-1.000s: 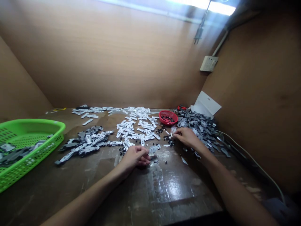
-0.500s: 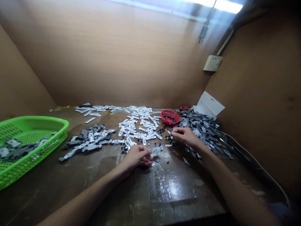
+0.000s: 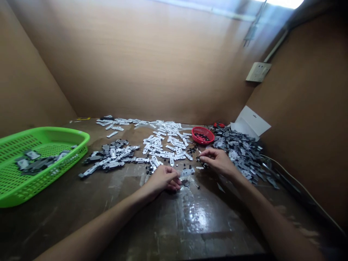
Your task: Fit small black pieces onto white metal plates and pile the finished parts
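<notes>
My left hand (image 3: 164, 179) rests on the dark worktop (image 3: 190, 221), fingers curled and pinching one end of a small white plastic strip (image 3: 187, 172). My right hand (image 3: 217, 160) lies a little to the right, its fingertips pinched together over a scatter of tiny black parts (image 3: 201, 162); what it grips is too small to make out. Just beyond both hands spreads a pile of white strips (image 3: 165, 145). A small red basket (image 3: 202, 135) with black bits stands behind my right hand.
A green mesh tray (image 3: 40, 159) holding a few grey pieces sits at the left. A heap of grey-and-white assembled parts (image 3: 111, 159) lies beside it. A grey parts pile (image 3: 241, 152) and white card (image 3: 251, 123) fill the right corner. A cable (image 3: 304, 190) runs along the right wall.
The camera has turned left, so everything sits further right in view. Both hands stay in nearly the same places on the worktop; my right hand edged slightly toward the black parts.
</notes>
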Demonstrator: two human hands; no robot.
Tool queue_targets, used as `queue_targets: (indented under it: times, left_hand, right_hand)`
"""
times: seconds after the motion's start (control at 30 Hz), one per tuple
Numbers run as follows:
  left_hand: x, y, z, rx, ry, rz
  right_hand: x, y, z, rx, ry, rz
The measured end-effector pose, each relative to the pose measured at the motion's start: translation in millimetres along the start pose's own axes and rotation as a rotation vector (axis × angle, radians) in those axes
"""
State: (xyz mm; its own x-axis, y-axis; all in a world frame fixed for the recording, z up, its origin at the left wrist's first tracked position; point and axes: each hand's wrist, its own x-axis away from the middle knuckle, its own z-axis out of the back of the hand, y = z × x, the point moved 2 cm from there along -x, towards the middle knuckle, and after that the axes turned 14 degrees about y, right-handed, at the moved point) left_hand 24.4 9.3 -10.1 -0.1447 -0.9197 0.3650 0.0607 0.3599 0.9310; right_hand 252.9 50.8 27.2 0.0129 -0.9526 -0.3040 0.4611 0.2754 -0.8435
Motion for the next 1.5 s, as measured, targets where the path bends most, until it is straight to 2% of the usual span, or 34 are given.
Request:
queue_targets:
  times: [0.13,0.4,0.67,1.1,1.23,1.37,1.43,1.5]
  left_hand:
    - [0,-1,-0.1,-0.001,0.001,-0.008]
    - [2,3,-1.0,-0.022,0.002,-0.010]
    - [3,4,-0.8,-0.007,0.001,-0.012]
    - [2,3,0.9,0.007,0.006,0.006]
    - [2,3,0.5,0.000,0.006,0.003]
    - [2,2,-0.9,-0.030,-0.001,-0.001]
    - [2,1,-1.5,-0.048,-0.007,-0.002]
    - [2,1,-1.9,-0.059,-0.015,-0.009]
  right_hand:
    - [6,-15,-4,0.048,0.035,0.151]
    - [23,-29,-22,-0.039,-0.033,0.231]
    - [44,-34,-49,0.074,-0.035,0.398]
    - [45,-35,-47,0.071,-0.055,0.459]
    - [41,-33,-41,0.069,0.036,0.428]
    - [23,-23,-32,0.132,0.133,0.362]
    - [9,-20,-32,0.188,0.084,0.367]
    - [-6,-21,-38,0.260,-0.027,0.421]
